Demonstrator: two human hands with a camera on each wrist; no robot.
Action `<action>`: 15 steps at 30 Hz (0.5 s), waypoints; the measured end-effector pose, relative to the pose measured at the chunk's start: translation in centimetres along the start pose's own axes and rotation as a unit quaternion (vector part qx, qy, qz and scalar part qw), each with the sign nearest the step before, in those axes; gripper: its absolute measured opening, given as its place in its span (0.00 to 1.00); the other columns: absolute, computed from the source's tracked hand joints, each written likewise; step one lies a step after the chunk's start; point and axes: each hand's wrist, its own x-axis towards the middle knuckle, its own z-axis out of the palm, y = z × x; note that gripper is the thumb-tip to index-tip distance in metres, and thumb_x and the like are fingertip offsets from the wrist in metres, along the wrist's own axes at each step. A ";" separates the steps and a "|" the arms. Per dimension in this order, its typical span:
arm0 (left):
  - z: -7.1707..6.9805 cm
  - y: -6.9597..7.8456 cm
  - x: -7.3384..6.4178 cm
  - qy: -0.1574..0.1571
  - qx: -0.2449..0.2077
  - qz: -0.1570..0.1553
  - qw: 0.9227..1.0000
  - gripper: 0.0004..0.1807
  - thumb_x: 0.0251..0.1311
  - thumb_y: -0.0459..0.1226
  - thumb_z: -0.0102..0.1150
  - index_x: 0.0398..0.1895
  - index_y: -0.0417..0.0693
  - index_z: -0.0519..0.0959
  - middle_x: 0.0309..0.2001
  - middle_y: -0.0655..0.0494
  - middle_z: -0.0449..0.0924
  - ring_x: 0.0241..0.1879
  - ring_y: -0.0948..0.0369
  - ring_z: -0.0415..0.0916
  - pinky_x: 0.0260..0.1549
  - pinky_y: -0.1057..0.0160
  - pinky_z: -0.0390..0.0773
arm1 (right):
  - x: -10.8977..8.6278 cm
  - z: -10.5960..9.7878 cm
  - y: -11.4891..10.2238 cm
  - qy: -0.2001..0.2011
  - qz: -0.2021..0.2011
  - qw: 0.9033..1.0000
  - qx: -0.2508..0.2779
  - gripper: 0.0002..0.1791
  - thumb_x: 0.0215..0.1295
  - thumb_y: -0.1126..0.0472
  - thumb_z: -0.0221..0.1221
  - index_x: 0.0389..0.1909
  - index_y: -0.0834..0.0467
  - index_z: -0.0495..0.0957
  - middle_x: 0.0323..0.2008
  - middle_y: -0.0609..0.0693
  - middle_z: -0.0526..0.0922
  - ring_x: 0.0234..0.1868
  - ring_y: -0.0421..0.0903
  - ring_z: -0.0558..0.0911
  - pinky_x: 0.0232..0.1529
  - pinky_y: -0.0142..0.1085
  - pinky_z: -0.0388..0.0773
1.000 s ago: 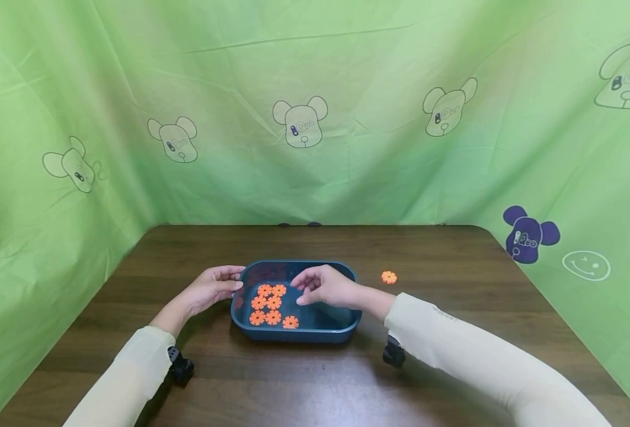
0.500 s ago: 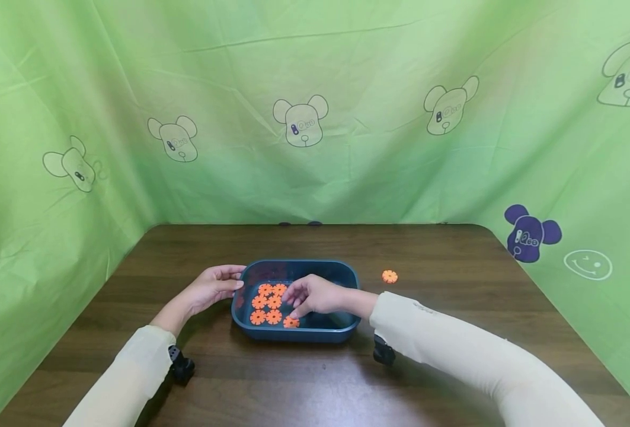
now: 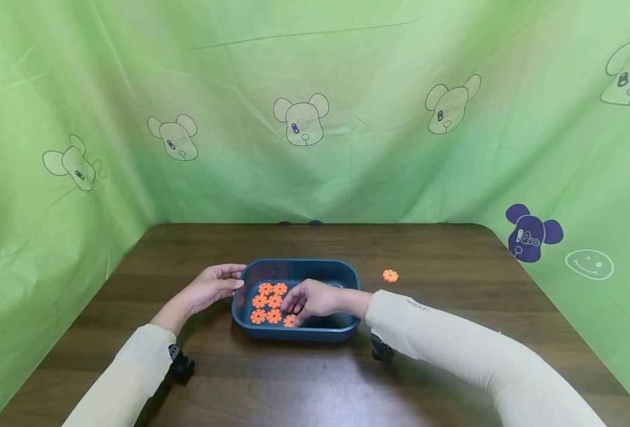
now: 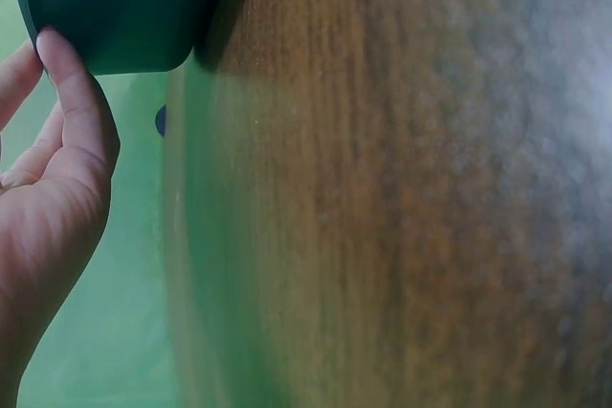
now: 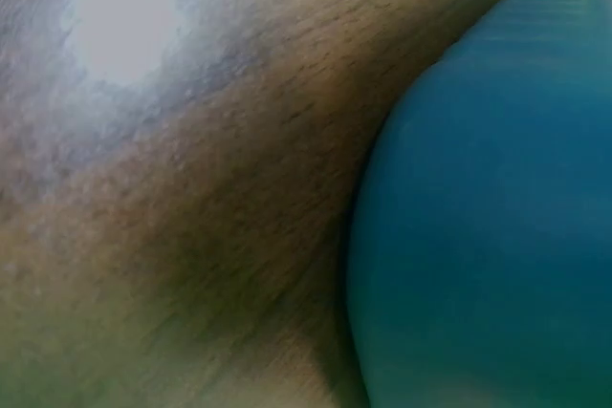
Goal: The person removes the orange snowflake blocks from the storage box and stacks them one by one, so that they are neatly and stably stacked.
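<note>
At the head view's centre, the left hand (image 3: 213,287) pinches the blue tray (image 3: 298,335), seemingly to steady it, while the right hand (image 3: 319,298) bends its fingers at an orange disc (image 3: 288,321) inside; we cannot tell whether they grip. The left wrist view shows that pinch, upper left; filling the right wrist view's right side, the tray's wall hides that disc.

Creased green fabric (image 3: 357,53) hangs behind and on both sides — printed with outlined big-eared heads (image 3: 304,124), a purple head (image 3: 529,238) and a winking smiley (image 3: 589,264). The dark wood-grain worktop (image 3: 208,244) has rounded far corners — and a pale glare (image 3: 331,406) nearer.
</note>
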 end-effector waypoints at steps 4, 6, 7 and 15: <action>0.0 0.0 0.0 -0.002 0.004 0.001 1.000 0.30 0.67 0.31 0.56 0.69 0.29 0.60 0.53 0.45 0.74 0.46 0.60 0.77 0.44 0.64 0.78 | -0.1 0.0 0.2 -0.005 -0.003 1.000 -0.010 0.16 0.54 0.76 0.67 0.44 0.63 0.83 0.40 0.50 0.82 0.38 0.45 0.77 0.41 0.33 0.76; 0.0 0.0 0.0 -0.002 0.006 0.001 1.000 0.30 0.67 0.31 0.56 0.69 0.29 0.60 0.53 0.45 0.74 0.46 0.60 0.77 0.44 0.64 0.78 | -0.1 0.0 0.2 -0.009 -0.005 1.000 -0.015 0.16 0.54 0.77 0.66 0.44 0.63 0.83 0.41 0.49 0.83 0.39 0.45 0.77 0.41 0.33 0.76; 0.0 0.0 0.0 -0.001 0.006 0.000 1.000 0.30 0.67 0.31 0.56 0.69 0.29 0.60 0.53 0.45 0.74 0.46 0.60 0.77 0.44 0.64 0.78 | -0.2 0.0 0.2 -0.011 -0.006 1.000 -0.018 0.16 0.54 0.77 0.66 0.45 0.63 0.83 0.41 0.49 0.82 0.39 0.45 0.77 0.41 0.33 0.76; 0.1 0.0 -0.1 -0.002 0.003 0.001 1.000 0.31 0.66 0.31 0.57 0.69 0.29 0.59 0.55 0.42 0.72 0.45 0.60 0.77 0.44 0.64 0.78 | -0.2 0.1 0.3 -0.013 -0.009 0.998 -0.059 0.19 0.54 0.78 0.64 0.45 0.58 0.84 0.42 0.44 0.82 0.41 0.44 0.76 0.44 0.34 0.74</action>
